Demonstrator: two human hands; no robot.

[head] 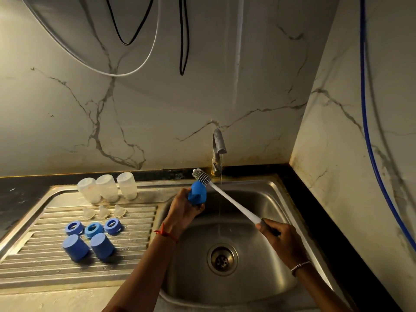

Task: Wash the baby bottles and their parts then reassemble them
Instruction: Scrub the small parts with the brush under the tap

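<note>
Washing, late I judge | left grip [182, 212] holds blue cap [197, 194] | right grip [279, 238] holds brush [234, 202] | mid-left surface [135, 255]: bottles [107, 189], teats [103, 212], rings [93, 229], two caps [87, 247] unassembled

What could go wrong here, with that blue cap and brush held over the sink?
The blue cap in the left hand could slip and drop toward the drain. The long brush in the right hand works near the three bottles on the drainboard; a wide stroke might topple one or splash them.
</note>
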